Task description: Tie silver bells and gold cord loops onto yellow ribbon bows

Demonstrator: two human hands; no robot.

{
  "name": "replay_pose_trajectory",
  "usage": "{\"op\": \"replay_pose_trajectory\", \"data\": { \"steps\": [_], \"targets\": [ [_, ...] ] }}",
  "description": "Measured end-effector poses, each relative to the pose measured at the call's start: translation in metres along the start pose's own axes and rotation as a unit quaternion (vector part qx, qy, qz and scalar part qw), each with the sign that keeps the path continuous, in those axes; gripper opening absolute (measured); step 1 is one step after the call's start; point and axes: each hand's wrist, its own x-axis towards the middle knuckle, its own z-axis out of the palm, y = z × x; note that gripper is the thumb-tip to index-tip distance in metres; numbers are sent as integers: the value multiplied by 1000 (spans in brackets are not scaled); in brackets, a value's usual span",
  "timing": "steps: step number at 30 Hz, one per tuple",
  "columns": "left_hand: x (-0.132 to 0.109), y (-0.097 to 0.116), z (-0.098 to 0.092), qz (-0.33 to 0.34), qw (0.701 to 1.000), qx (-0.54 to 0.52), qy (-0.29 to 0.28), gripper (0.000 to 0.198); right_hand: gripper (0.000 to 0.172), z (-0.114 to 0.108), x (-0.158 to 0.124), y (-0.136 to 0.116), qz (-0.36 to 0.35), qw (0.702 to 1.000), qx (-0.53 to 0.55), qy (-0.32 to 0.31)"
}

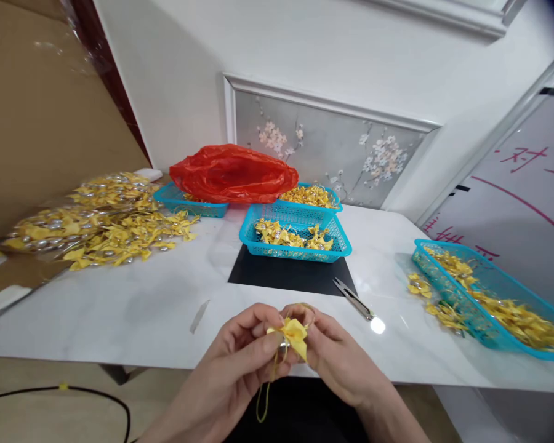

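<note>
Above the near edge of the table, both hands meet around a yellow ribbon bow (294, 334) with a small silvery bead under it. My left hand (247, 351) pinches the bow's left side between thumb and fingers. From the right, my right hand (335, 351) closes on the other side, its fingertips partly hidden behind the petals. A thin yellow-green cord (264, 403) loops down below the left fingers, and another bit of cord curves over the right fingertips. Just beyond the hands, a pair of thread snips (353, 299) lies at the edge of a black mat (281, 272).
A blue basket (295, 251) with several yellow bows stands on the mat. Behind it are two more blue baskets and a red plastic bag (233, 175). Bagged and loose bows (120, 237) pile up at left. Another blue basket (487, 320) stands right, loose bows (445, 315) beside it.
</note>
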Motion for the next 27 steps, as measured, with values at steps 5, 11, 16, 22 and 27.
{"op": "replay_pose_trajectory", "data": {
  "steps": [5, 11, 16, 22, 27],
  "targets": [
    [-3, 3, -4, -24, 998, 4, 59, 9, 28, -4, 2, 9, 23, 998, -44, -34],
    [-3, -1, -4, -23, 995, 43, 90, 15, 20, -12, 4, -2, -40, 992, -75, 98],
    [-1, -5, 1, -9, 996, 72, 52, 11, 22, -23, 7, -11, -122, 963, 28, 239],
    [-3, -6, 2, -13, 998, 55, 30, 14, 12, -54, 2, -37, -162, 927, 100, 324],
    [-3, -8, 4, -16, 998, 43, 33, 15, 17, -82, -3, -49, -296, 858, 65, 414]
  ]
}}
